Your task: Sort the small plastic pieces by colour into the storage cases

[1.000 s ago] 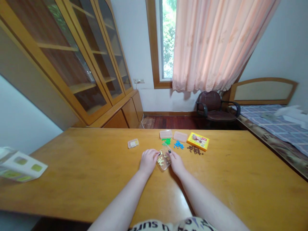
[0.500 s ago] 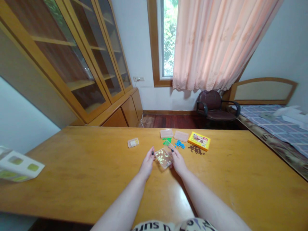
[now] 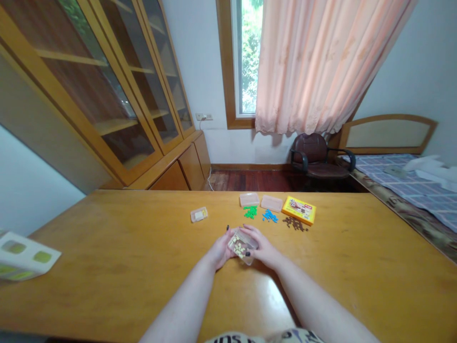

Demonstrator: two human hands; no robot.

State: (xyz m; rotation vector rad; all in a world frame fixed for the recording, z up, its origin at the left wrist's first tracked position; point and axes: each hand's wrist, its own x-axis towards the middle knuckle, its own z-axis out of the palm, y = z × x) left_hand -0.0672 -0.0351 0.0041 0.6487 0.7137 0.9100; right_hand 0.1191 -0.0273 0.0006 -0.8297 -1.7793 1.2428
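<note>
A clear plastic box (image 3: 252, 243) with small cream-coloured pieces (image 3: 237, 247) in it is held above the table, somewhat tilted. My left hand (image 3: 220, 251) is closed on its left side, partly beneath it, thumb pointing up. From the right, my right hand (image 3: 264, 248) grips the same box, its thumb at the near edge and its fingers along the far edge. Where the box's lid is now, I cannot make out. Just beyond my hands lie a pile of green pieces (image 3: 250, 212), a pile of blue pieces (image 3: 270, 216) and a pile of brown pieces (image 3: 295, 224).
Behind the piles lie two pale plastic boxes or lids, a left one (image 3: 249, 199) and a right one (image 3: 272, 203), and a yellow box (image 3: 299, 210). A small clear container (image 3: 199, 215) sits further left. A white cut-out object (image 3: 28, 255) stands at the table's left edge.
The clear box has come nearer to me and tilted. My right hand has moved from its raised far right corner to wrap its right side. My view has shifted slightly.
</note>
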